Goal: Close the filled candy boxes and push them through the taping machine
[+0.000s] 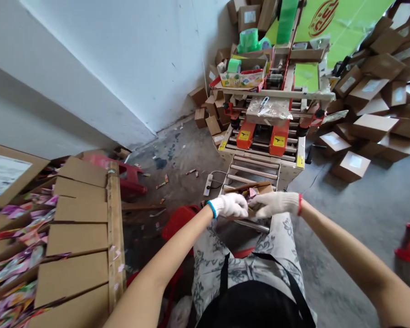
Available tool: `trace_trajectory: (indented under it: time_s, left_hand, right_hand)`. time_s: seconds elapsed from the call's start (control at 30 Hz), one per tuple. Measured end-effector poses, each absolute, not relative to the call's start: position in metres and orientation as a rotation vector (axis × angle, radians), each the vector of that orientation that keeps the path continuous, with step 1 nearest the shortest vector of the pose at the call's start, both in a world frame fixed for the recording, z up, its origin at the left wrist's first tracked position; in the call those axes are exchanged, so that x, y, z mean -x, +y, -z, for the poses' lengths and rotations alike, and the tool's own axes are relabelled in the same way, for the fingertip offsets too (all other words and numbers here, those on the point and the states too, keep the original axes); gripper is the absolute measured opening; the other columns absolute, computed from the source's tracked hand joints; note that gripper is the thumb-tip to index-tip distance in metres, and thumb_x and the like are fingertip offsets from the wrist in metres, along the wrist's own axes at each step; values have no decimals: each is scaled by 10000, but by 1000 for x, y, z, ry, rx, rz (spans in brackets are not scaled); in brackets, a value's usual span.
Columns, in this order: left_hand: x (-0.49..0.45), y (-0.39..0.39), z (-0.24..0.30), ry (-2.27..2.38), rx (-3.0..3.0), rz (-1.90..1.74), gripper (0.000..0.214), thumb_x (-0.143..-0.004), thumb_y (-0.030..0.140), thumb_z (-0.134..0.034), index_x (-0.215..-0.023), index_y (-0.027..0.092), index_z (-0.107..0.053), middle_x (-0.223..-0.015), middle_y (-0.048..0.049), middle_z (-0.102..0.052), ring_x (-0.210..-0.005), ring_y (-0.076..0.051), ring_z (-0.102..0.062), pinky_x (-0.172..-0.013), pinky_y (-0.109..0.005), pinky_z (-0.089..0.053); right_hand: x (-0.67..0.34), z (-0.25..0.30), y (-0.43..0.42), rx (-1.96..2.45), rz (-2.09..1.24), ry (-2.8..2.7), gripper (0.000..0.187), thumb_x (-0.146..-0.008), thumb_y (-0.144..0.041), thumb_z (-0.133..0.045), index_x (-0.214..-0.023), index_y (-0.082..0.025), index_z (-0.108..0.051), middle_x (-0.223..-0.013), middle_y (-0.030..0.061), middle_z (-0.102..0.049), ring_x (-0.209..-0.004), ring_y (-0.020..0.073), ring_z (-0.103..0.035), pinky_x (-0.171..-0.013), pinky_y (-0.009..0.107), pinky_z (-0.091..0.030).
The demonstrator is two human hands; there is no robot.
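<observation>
A small open cardboard box (264, 187) rests on the near end of the roller conveyor, just in front of my lap. Small pink and purple packets (252, 193) show inside it. My left hand (230, 206), in a white knit glove with a blue cuff, is closed at the box's near left side, fingers curled. My right hand (276, 203), in a white glove with a red cuff, reaches over the near right side with its fingers bent onto the cardboard. Both hands partly hide the box and its near edge.
Ahead stands a carton-sealing machine (287, 136) with a taped box (268, 111) and a cutter (263, 104) on top. Green tape rolls (248, 40) sit behind. Cartons (372, 127) pile at right. Packet-filled boxes (77, 228) line the left. A power strip (208, 184) lies on the floor.
</observation>
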State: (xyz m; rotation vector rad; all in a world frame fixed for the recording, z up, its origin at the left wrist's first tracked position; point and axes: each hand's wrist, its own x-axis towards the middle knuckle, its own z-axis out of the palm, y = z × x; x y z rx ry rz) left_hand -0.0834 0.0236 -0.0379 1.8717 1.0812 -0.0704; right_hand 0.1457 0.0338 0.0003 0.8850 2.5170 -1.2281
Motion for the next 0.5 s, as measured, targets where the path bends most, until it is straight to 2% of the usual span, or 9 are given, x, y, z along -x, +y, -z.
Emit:
trace_trajectory:
  time_s: [0.03, 0.1, 0.17, 0.23, 0.37, 0.43, 0.5]
  left_hand:
    - [85, 24, 43, 1117, -1858, 18, 115, -763, 245, -728, -833, 155, -744, -684, 22, -662, -598, -115, -581, -553, -204, -444]
    - [88, 21, 50, 1200, -1856, -126, 161, -832, 243, -664, -947, 152, -730, -823, -7, -707, -715, -131, -632, -653, -222, -499]
    - [88, 15, 56, 1265, -1874, -286, 199, -892, 253, -615, -1044, 158, -700, -1038, -45, -715, -932, -155, -655, -842, -257, -522]
    - [86, 6, 62, 1342, -1908, -472, 204, -952, 278, -553, -1067, 170, -683, -1134, -67, -694, -1057, -170, -639, -966, -289, -496]
    - [74, -13, 75, 1477, -1937, -824, 134, -939, 270, -595, -1013, 214, -691, -1045, -49, -713, -1027, -186, -662, -959, -315, -521]
    - [69, -24, 78, 1545, -1905, -949, 104, -914, 225, -617, -985, 209, -691, -1013, -50, -716, -998, -190, -668, -948, -331, -538]
    - [67, -35, 74, 1599, -1877, -1049, 94, -917, 203, -601, -946, 196, -690, -994, -65, -712, -980, -192, -670, -953, -349, -547]
  right_hand:
    - [-152, 2, 34, -920, 1317, 2515, 476, -853, -453, -660, -1287, -257, -656, -1209, 33, -701, -1011, 210, -654, -809, 255, -457]
    - [-157, 11, 32, -1208, 1276, 2511, 373, -854, -403, -667, -1195, -255, -694, -1100, 13, -723, -937, 197, -653, -755, 254, -442]
    - [-152, 22, 26, -1550, 1010, 2550, 183, -898, -359, -619, -984, -241, -731, -920, 11, -723, -832, 193, -636, -701, 275, -409]
    - [-140, 34, 16, -1768, 686, 2710, 175, -927, -351, -604, -934, -225, -726, -910, 44, -718, -850, 218, -627, -746, 309, -408]
    - [-112, 46, -2, -2112, 172, 2919, 365, -962, -356, -571, -1263, -168, -656, -1168, 145, -695, -1033, 291, -606, -904, 391, -403]
    - [-100, 43, -4, -2028, 161, 2889, 352, -991, -336, -510, -1269, -174, -652, -1161, 144, -700, -1035, 289, -603, -945, 404, -375]
    - [-91, 36, -2, -1787, 212, 2883, 300, -1015, -312, -452, -1143, -190, -694, -1065, 125, -723, -991, 267, -606, -975, 400, -333]
